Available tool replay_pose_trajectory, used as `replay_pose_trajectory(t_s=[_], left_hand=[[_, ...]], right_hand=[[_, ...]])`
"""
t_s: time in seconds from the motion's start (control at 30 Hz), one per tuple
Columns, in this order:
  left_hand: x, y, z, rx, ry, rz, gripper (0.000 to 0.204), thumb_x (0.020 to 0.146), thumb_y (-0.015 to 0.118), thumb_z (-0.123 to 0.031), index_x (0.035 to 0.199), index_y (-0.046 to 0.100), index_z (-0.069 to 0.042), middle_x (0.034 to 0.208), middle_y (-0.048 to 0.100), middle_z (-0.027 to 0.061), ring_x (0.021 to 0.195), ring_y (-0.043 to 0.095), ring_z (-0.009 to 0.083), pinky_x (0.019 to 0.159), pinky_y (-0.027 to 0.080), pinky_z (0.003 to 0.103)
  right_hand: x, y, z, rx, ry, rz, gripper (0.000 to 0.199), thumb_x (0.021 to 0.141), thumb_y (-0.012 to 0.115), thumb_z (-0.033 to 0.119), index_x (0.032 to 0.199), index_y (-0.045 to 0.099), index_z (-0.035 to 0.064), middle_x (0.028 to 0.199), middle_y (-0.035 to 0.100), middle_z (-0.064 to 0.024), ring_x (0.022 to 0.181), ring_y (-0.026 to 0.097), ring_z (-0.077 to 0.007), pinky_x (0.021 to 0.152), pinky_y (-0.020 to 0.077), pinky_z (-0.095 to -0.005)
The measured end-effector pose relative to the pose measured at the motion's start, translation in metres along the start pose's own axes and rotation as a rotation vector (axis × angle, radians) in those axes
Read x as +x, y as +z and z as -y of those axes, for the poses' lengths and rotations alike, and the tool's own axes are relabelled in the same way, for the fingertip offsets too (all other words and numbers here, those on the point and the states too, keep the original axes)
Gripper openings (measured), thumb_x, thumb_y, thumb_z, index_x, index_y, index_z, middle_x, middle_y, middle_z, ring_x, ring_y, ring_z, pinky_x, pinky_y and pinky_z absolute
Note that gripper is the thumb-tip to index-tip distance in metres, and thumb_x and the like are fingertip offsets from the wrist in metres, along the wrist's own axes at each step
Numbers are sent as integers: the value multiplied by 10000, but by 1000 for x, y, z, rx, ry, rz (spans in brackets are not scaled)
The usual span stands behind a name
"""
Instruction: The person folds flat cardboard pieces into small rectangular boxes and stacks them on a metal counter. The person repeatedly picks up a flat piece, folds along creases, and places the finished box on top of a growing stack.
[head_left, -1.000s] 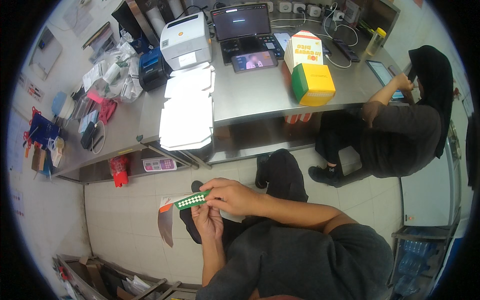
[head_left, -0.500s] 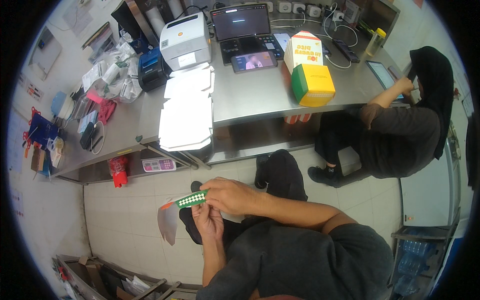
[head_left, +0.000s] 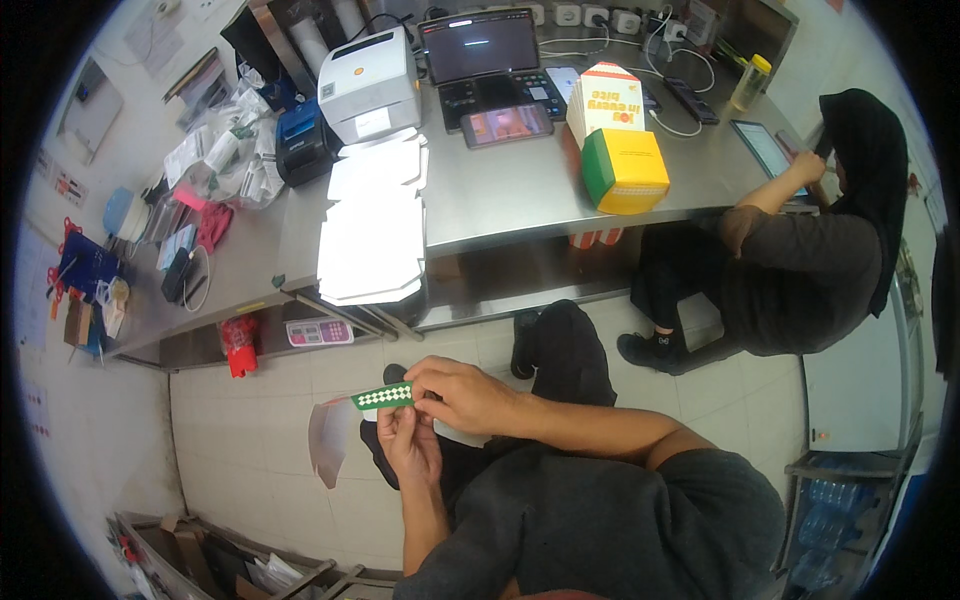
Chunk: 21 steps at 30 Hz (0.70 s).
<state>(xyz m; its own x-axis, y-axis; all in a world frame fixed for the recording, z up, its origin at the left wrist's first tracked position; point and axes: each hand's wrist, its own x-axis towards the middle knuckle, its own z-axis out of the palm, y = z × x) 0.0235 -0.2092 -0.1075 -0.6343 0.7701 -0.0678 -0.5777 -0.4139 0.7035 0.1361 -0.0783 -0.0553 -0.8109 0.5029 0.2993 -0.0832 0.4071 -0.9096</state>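
Note:
Over my lap, both hands hold a cardboard box blank. Its narrow green edge with a white checkered pattern faces up, and a pale panel hangs down to the left of my hands. My left hand grips the card from below, fingertips on the green edge. From the right, my right hand pinches the end of that edge between thumb and fingers. My hands hide part of the blank. On the steel table ahead, a yellow and green folded box lies in front of a stack of printed cartons.
Flat white card blanks lie at the steel table's front edge. Behind them are a white label printer, a laptop and a phone. At the right a seated person touches a tablet. Water bottles stand lower right.
The blank has turned slightly, and its hanging panel has swung left. An orange-red part by the green edge no longer shows. My right fingers have shifted slightly along the edge.

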Motion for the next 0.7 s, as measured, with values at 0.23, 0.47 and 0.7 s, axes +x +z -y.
replay_pose_trajectory(t_s=[0.23,0.47,0.7], left_hand=[[-4,-2,-7,528,-24,-45,267,1003,684,0,1262,620,-13,1019,706,46,859,671,151,762,542,298],[-14,-1,-3,1577,337,256,378,842,714,42,1216,726,-11,845,643,132,782,620,292,739,512,402],[-22,-5,3,1579,297,245,408,822,707,23,1229,702,-7,905,633,158,820,594,365,780,507,466]], right_hand=[[-4,-2,-5,-2,231,92,415,906,768,97,1280,602,30,1286,652,-156,1130,672,-340,961,550,-414],[4,-21,-14,-96,7,-160,527,958,723,116,1451,562,22,1216,663,-172,1099,681,-381,953,564,-417],[-1,-18,-28,-167,99,-251,263,1018,658,51,1264,716,-18,1121,686,-142,976,716,-256,824,576,-337]])
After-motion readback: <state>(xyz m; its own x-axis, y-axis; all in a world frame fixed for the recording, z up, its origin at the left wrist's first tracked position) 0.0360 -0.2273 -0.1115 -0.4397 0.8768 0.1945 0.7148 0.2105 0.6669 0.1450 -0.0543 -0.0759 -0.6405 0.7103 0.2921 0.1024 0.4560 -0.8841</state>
